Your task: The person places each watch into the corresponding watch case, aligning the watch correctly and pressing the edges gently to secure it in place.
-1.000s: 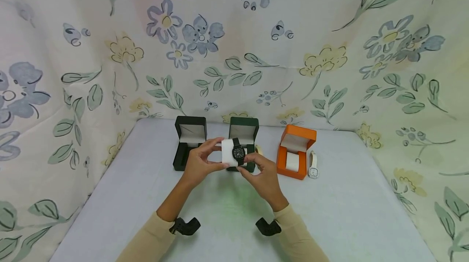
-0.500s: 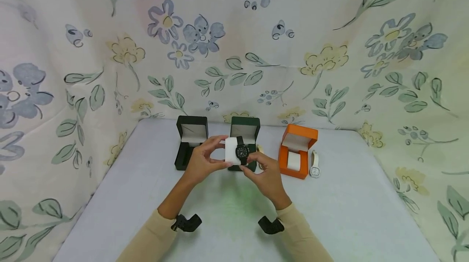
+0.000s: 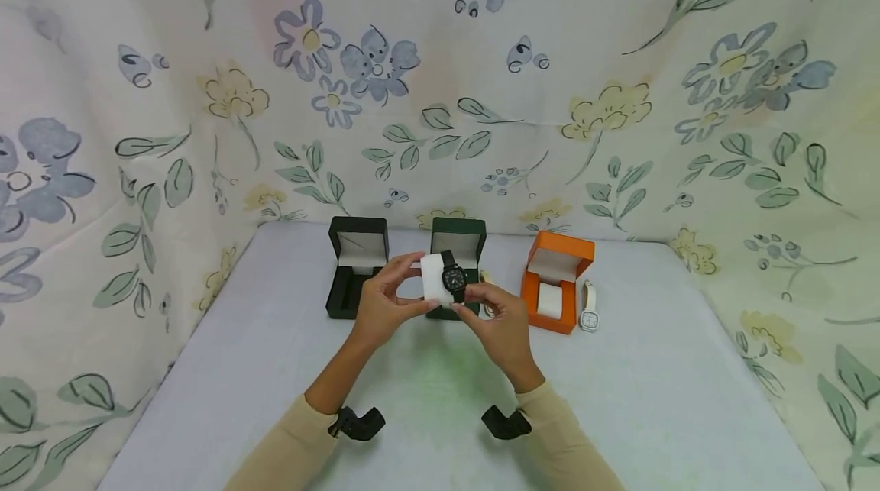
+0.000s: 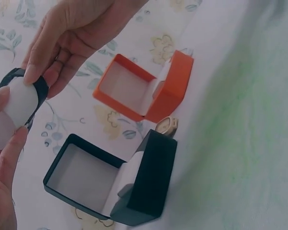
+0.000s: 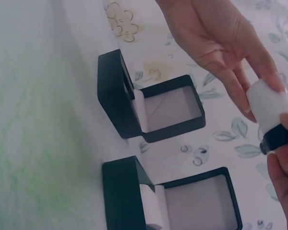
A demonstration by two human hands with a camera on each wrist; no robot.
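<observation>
both hands are raised just in front of the open dark green watch box, which sits at the middle of the row on the pale grey tabletop. the left hand has its fingers and thumb curled round the white cylindrical watch cushion, pinching its left end, while the right hand pinches the black wristwatch with the round dark dial where its strap wraps the cushion's right end. cushion and watch hang above the green box, not resting in it. left of that box stands an open black watch box with a pale lining; right of it stands an open orange watch box holding its own white cushion, with a white-strapped wristwatch lying just beyond it. a small gold-toned piece lies between the green and orange boxes; i cannot tell what it is. the risk, as i judge it: the strap looks only loosely seated, so if either pinch slackens the watch could slide off the cushion's end and drop onto the box edge or table, and a tilted cushion may jam against the box's walls rather than seating.
</observation>
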